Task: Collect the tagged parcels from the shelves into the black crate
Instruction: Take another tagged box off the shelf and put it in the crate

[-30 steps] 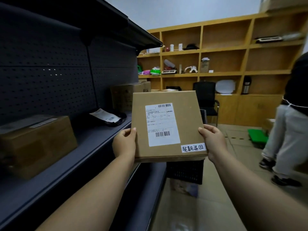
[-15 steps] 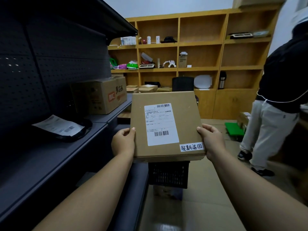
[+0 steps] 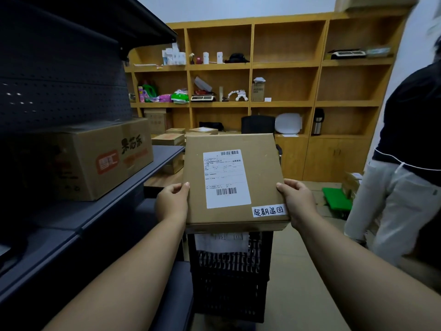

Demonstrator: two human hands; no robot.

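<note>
Flat brown cardboard parcel [image 3: 235, 180] with handwritten white tag held level; left hand [image 3: 172, 203] and right hand [image 3: 298, 203] grip opposite side edges, fingers curled under. Black mesh plastic crate [image 3: 230, 275] sits directly beneath, on the floor.

Matt brown cardboard parcel [image 3: 235, 180], white paper label [image 3: 226, 178], black plastic lattice crate [image 3: 230, 278], wooden shelving [image 3: 284, 65]

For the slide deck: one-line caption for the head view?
Both hands, left hand and right hand, hold a flat tagged brown cardboard parcel above the black plastic crate.
</note>
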